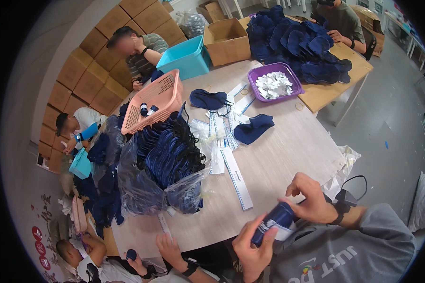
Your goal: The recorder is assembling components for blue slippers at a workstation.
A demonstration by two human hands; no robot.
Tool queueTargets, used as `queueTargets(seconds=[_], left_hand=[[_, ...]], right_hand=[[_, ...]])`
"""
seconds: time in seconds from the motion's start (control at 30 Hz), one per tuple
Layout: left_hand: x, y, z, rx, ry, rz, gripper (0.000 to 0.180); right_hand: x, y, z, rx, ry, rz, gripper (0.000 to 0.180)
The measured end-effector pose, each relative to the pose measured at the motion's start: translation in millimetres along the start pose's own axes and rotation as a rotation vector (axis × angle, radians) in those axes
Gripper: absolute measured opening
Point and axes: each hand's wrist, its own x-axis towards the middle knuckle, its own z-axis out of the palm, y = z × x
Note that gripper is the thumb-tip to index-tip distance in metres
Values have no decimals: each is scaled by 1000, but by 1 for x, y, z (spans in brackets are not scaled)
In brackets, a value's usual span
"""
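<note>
Your left hand (251, 245) grips the rolled navy bundle (275, 222) steady; your right hand (311, 200) pinches its white band (279, 232) (fingers closed), apparently cinching it.

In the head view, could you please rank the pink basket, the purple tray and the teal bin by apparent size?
1. pink basket, largest.
2. teal bin.
3. purple tray, though close to the bin; differing distance from the camera makes their order unsure.

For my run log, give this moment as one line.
left hand: holds rolled navy eye mask | right hand: wraps its white paper band | table: paper strips, bagged masks
</note>
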Motion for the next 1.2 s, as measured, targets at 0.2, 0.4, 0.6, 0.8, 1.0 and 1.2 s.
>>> queueTargets(seconds=[0.2, 0.4, 0.6, 0.8, 1.0, 1.2], left_hand=[[4, -13, 0, 58, 125, -30, 33], [11, -10, 18, 258, 211, 175, 37], [9, -23, 19, 485, 314, 380, 40], [7, -30, 15, 531, 327, 414, 45], [5, -26, 17, 566, 331, 473, 43], [-2, -22, 12, 541, 282, 480, 45]], right_hand=[[-12, -22, -22, -30, -80, -59, 25], [-7, -47, -1, 304, -431, 208, 25], [-11, -37, 17, 349, -295, 285, 27], [-1, -28, 10, 324, -436, 276, 29], [-7, -17, 14, 549, -483, 416, 28], [-20, -10, 18, 958, -440, 602, 27]])
